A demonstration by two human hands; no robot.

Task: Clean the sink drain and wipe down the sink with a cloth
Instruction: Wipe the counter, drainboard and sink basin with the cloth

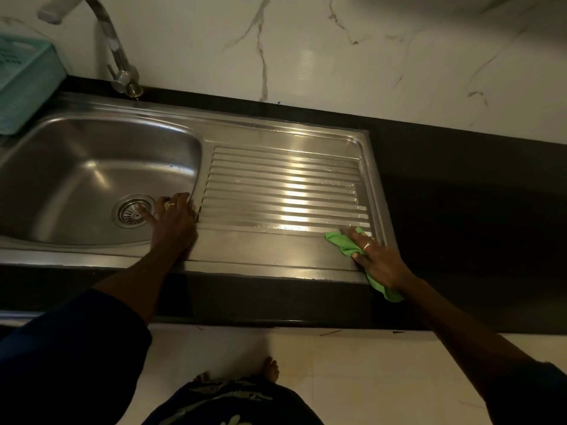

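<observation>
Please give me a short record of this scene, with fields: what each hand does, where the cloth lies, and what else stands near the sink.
left hand: rests on the rim between basin and drainboard, one finger reaching toward the drain strainer
right hand: presses the green cloth on the drainboard's near right corner
green cloth: bunched, partly under the hand, one end past the front edge
faucet: behind the basin
teal basket: left of the basin
</observation>
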